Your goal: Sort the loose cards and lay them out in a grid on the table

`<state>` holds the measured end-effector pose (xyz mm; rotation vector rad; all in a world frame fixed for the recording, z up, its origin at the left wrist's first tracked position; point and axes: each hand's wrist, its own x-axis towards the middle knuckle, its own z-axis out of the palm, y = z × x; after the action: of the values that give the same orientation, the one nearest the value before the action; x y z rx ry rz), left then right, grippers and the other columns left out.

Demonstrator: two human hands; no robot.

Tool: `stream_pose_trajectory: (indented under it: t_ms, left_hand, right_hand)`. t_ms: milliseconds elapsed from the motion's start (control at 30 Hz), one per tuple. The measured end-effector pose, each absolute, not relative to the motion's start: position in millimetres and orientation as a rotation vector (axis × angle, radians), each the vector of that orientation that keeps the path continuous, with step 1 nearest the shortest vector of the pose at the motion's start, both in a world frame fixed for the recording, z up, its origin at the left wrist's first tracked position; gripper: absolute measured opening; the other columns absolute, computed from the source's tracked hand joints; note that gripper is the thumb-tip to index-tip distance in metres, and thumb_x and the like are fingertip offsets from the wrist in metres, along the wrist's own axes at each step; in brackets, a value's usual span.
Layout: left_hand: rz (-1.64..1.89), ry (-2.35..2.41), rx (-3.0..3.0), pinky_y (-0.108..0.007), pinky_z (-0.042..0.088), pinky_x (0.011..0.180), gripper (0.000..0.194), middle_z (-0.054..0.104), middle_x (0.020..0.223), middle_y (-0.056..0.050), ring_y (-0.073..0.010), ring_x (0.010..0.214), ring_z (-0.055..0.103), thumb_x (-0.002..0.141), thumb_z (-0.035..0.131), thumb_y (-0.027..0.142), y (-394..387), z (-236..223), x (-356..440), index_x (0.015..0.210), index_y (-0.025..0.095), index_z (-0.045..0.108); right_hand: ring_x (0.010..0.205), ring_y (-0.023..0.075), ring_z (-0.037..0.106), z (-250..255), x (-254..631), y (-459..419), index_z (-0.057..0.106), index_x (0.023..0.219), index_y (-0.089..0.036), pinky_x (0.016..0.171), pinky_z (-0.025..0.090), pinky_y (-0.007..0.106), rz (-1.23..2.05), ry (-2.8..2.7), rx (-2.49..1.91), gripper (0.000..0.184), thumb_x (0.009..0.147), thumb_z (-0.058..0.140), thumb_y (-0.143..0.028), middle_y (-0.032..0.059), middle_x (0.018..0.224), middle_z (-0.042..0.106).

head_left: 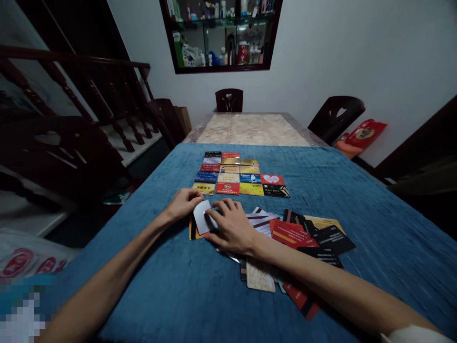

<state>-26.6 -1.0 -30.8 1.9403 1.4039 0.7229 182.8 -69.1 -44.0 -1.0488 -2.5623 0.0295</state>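
Note:
Near the table's middle, my left hand (183,204) pinches the top left corner of a white card (203,220) between thumb and fingers. The card is tilted over an orange-and-black card (193,232), which it partly covers. My right hand (233,226) reaches in from the right with its fingers apart, a fingertip touching the white card. Beneath and beside my right wrist is a loose, overlapping heap of cards, with red cards (293,233), black cards (333,239) and a beige card (260,275). My right forearm hides part of this heap.
Beyond my hands, several cards lie in close rows, among them a yellow card (251,189) and a heart-printed card (272,179). A blue cloth (150,286) covers the near table. Dark chairs (229,101) stand around it, and a wooden railing (74,56) runs along the left.

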Motion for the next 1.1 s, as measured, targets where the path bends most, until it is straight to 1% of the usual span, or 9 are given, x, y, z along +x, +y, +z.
stream_pose_trajectory:
  t_ms: [100,200,300,433,600,667,800,967,1100]
  left_hand:
    - [0.774,1.359,1.806,-0.027,0.047,0.060,0.024,0.069,0.071,-0.005,-0.0154,0.064,0.058,0.075,0.066,0.036,-1,-28,-27,0.076,0.012,0.069]
    - [0.825,1.320,1.682,-0.026,0.048,0.057,0.032,0.069,0.070,-0.006,-0.0161,0.063,0.060,0.069,0.075,0.042,-2,-22,-29,0.076,0.011,0.070]
    - [0.841,1.302,1.593,-0.025,0.046,0.056,0.033,0.068,0.067,-0.006,-0.0159,0.061,0.059,0.063,0.080,0.040,-4,-15,-30,0.074,0.011,0.070]
    - [0.843,1.296,1.497,-0.026,0.045,0.058,0.028,0.068,0.069,-0.006,-0.0150,0.061,0.059,0.061,0.080,0.033,-9,-6,-29,0.075,0.011,0.072]
    - [0.855,1.294,1.450,-0.026,0.044,0.061,0.023,0.068,0.070,-0.005,-0.0141,0.061,0.058,0.061,0.078,0.027,-12,-1,-27,0.076,0.011,0.072]
    - [0.881,1.292,1.453,-0.026,0.045,0.062,0.023,0.069,0.070,-0.005,-0.0141,0.062,0.058,0.061,0.078,0.027,-11,-1,-28,0.076,0.011,0.072]
    - [0.873,1.263,1.452,-0.027,0.045,0.065,0.028,0.070,0.072,-0.006,-0.0150,0.064,0.060,0.060,0.080,0.031,-9,-3,-31,0.078,0.011,0.073]
    - [0.874,1.204,1.478,-0.028,0.047,0.068,0.033,0.071,0.076,-0.007,-0.0151,0.067,0.060,0.064,0.080,0.039,-7,-8,-34,0.080,0.011,0.074]
    - [0.919,1.180,1.515,-0.027,0.047,0.065,0.029,0.068,0.071,-0.005,-0.0140,0.065,0.058,0.066,0.078,0.038,-7,-10,-34,0.078,0.012,0.074]
  right_hand:
    - [0.113,0.0323,0.043,-43,183,-70,0.056,0.128,-0.019,0.089,0.034,0.046,-0.042,-2.577,-0.998,0.053,0.089,0.058,-0.055,0.0163,0.130,0.057]
    - [0.112,0.0319,0.044,-43,182,-70,0.057,0.126,-0.019,0.089,0.034,0.048,-0.160,-2.577,-0.945,0.046,0.092,0.056,-0.050,0.0149,0.125,0.060]
    - [0.109,0.0308,0.046,-43,181,-70,0.059,0.122,-0.019,0.088,0.034,0.049,-0.280,-2.537,-0.897,0.038,0.096,0.052,-0.045,0.0136,0.119,0.063]
    - [0.106,0.0292,0.048,-46,180,-68,0.061,0.116,-0.019,0.087,0.035,0.048,-0.402,-2.477,-0.850,0.029,0.097,0.051,-0.038,0.0110,0.114,0.066]
    - [0.102,0.0258,0.051,-48,182,-65,0.065,0.102,-0.019,0.089,0.035,0.045,-0.487,-2.428,-0.735,0.016,0.096,0.052,-0.025,0.0073,0.103,0.068]
    - [0.098,0.0241,0.052,-46,183,-65,0.066,0.098,-0.018,0.088,0.035,0.043,-0.513,-2.382,-0.666,0.015,0.096,0.051,-0.021,0.0065,0.097,0.069]
    - [0.090,0.0206,0.052,-38,186,-64,0.067,0.092,-0.017,0.087,0.036,0.039,-0.569,-2.265,-0.599,0.022,0.098,0.046,-0.014,0.0042,0.087,0.069]
    - [0.081,0.0191,0.053,-27,193,-58,0.067,0.086,-0.018,0.081,0.038,0.035,-0.534,-2.126,-0.684,0.020,0.097,0.050,-0.015,0.0025,0.078,0.069]
    - [0.077,0.0191,0.055,-25,198,-51,0.066,0.084,-0.019,0.072,0.040,0.033,-0.271,-2.006,-0.813,0.016,0.095,0.053,-0.017,0.0034,0.077,0.070]
